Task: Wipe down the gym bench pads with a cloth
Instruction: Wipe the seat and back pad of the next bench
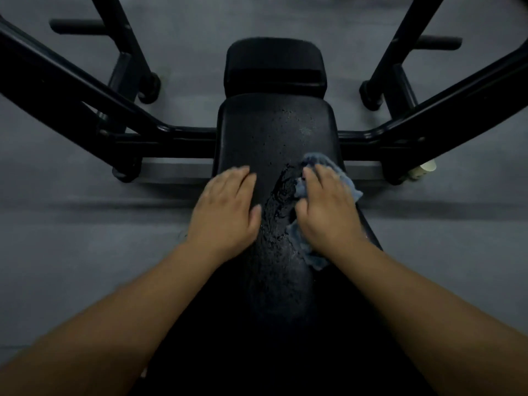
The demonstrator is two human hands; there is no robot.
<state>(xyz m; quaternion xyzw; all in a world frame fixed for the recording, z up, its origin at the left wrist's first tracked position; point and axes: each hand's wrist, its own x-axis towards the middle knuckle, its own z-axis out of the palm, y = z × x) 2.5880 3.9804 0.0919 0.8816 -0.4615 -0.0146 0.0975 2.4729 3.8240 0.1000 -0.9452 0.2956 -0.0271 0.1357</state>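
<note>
A long black bench pad (pixel 274 132) runs away from me, wet with droplets and a streak of liquid down its middle. Beyond it sits a smaller black seat pad (pixel 274 64). My right hand (pixel 328 210) presses flat on a blue-grey cloth (pixel 343 181) at the pad's right side; the cloth sticks out beyond the fingers and below the palm. My left hand (pixel 225 207) rests flat on the pad's left edge, fingers straight, holding nothing.
Black steel frame bars (pixel 85 90) slant in from both sides and join a crossbar under the pad. Upright posts with feet (pixel 148 87) stand on the grey rubber floor. A pale cup (pixel 427 168) lies by the right frame foot.
</note>
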